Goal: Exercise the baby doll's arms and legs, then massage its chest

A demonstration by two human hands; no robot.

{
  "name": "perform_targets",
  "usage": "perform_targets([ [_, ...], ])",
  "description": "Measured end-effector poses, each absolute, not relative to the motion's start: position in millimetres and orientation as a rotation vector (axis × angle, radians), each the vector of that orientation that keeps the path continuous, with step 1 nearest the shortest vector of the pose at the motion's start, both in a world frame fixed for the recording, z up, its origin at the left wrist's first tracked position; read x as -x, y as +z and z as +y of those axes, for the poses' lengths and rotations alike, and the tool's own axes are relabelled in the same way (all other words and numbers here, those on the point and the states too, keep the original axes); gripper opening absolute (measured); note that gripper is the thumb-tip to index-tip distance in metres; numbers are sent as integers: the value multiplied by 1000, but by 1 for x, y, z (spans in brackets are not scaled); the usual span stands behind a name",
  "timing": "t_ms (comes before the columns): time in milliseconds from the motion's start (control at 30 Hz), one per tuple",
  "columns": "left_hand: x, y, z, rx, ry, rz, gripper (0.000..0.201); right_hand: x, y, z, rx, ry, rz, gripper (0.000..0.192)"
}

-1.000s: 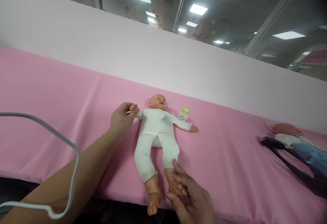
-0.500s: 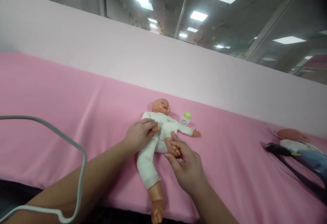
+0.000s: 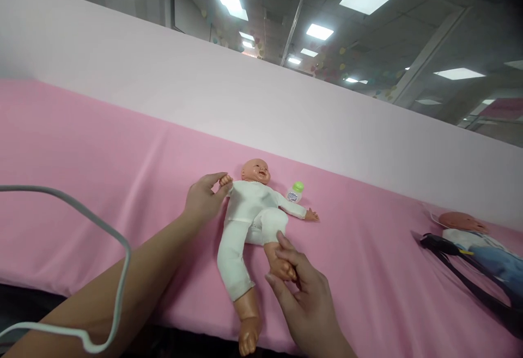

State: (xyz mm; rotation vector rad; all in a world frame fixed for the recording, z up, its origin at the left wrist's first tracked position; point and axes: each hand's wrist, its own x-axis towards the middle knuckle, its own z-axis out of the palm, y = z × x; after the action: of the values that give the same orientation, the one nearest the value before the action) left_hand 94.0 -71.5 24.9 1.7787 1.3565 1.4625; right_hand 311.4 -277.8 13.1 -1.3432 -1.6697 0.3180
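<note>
A baby doll (image 3: 254,205) in a white suit lies on its back on the pink sheet (image 3: 102,173), head away from me. My left hand (image 3: 205,197) pinches the doll's hand (image 3: 225,180) on the left, holding that arm out beside its head. Around the doll's foot (image 3: 284,268) on the right, my right hand (image 3: 304,292) is curled, thumb below and fingers above; that leg is bent at the knee. The doll's other leg (image 3: 237,271) stretches straight toward me. Its other arm (image 3: 292,207) rests out to the right.
A small clear bottle with a green cap (image 3: 295,191) stands by the doll's right-side arm. Farther right lie a second doll (image 3: 466,222) in blue and white and a black strap (image 3: 441,243). A grey cable (image 3: 102,222) loops over my left forearm. Behind runs a white wall (image 3: 196,91).
My left hand has carried the doll's hand from across its belly out to the left, beside the head. My right hand has drawn the bent leg toward me, so it is less folded.
</note>
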Motion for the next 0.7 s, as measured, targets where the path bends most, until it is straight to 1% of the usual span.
perform_targets([
  [100, -85, 25, -62, -1437, 1484, 1354, 30, -313, -3, -300, 1332, 330, -1632, 33],
  [200, -76, 22, -52, -1264, 1500, 1482, 33, -313, -24, -317, 1302, 325, -1628, 35],
  [333, -65, 14, -38, -1237, 1446, 1674, 34, -316, -45, -330, 1243, 357, -1706, 42],
  [433, -59, 7, -31, -1189, 1386, 1767, 30, -319, -52, -333, 1260, 383, -1739, 42],
  [567, -57, 2, -26, -1163, 1395, 1766, 29, -320, -54, -334, 1299, 410, -1726, 41],
  [700, -57, 7, -31, -1158, 1428, 1737, 29, -320, -55, -334, 1282, 411, -1701, 39],
])
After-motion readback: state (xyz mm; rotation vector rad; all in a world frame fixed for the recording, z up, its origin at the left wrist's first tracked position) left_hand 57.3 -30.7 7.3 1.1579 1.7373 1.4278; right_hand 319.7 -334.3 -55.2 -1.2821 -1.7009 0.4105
